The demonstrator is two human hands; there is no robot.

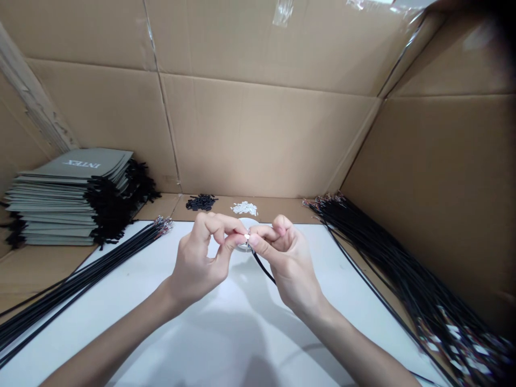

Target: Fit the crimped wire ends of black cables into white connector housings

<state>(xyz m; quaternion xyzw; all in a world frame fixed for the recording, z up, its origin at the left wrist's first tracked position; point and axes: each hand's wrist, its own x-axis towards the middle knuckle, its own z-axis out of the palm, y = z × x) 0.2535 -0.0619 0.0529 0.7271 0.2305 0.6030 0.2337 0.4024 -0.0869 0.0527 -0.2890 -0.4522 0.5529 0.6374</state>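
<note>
Black cable [264, 267] is located at the centre, above the worktop [213, 333], its end raised between the two hands. Left hand [205, 260]: thumb and forefinger closed in a pinch on a small white piece [247, 236] at the cable end. Right hand [290, 263]: thumb and forefinger closed on the cable end, remaining fingers curled. The worktop is white and smooth, with soft shadows, and bordered at the back by a cardboard strip [278, 210]. Cardboard walls [258, 140] enclose it at the back and both sides, creased, with clear tape [282, 12] high on the rear panel. On the rear strip lie a pile of black pieces [201, 202] and, beside it, a pile of white pieces [244, 208]. Cable bundles lie at left [100, 266] and right [387, 263]; a stack of grey pouches [56, 209], marked INTEX upside down, stands at back left. A round white object [248, 221] is largely hidden behind the fingers. Exact contact at the fingertips is too small to resolve. Both bundles run out of view; a dark blur covers the upper right corner.
</note>
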